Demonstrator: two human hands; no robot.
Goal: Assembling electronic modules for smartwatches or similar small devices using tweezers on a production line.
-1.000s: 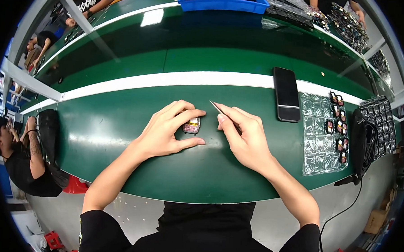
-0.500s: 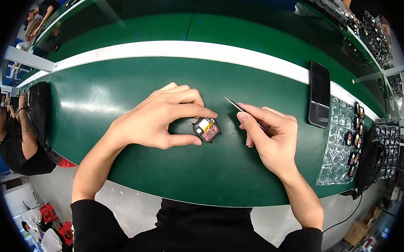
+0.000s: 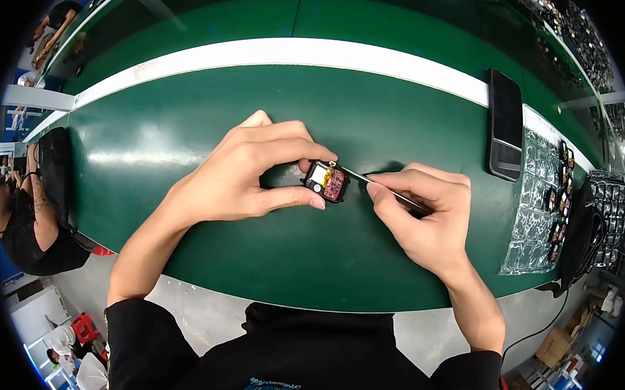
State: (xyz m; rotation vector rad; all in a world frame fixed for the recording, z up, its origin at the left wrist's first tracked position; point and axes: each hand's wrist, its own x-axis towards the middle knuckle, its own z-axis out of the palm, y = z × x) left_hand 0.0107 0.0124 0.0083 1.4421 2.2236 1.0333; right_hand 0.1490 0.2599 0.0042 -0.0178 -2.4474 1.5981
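Note:
Between the thumb and index finger of my left hand (image 3: 247, 166) is an open black smartwatch case (image 3: 335, 198), gripped by its edges. Inside it show a white square part, a strip of yellow tape and a reddish circuit board. My right hand (image 3: 423, 210) is closed round slim metal tweezers (image 3: 400, 198), held like a pen. Their pointed tip reaches the upper edge of the case, near the yellow tape and my left fingertip; whether it touches a part is too small to tell.
A green worktop (image 3: 268, 263) lies under my hands, with a white rail (image 3: 284, 52) behind. At right are a black phone-like device (image 3: 505, 127), a clear pocketed plastic sheet (image 3: 532, 204) with several small assemblies, and black cables (image 3: 586, 238). Another person (image 3: 36, 214) sits at far left.
The tweezers' tip has come left and down from open air to the case's upper edge. My left hand has turned the case slightly and shifted it up and to the right.

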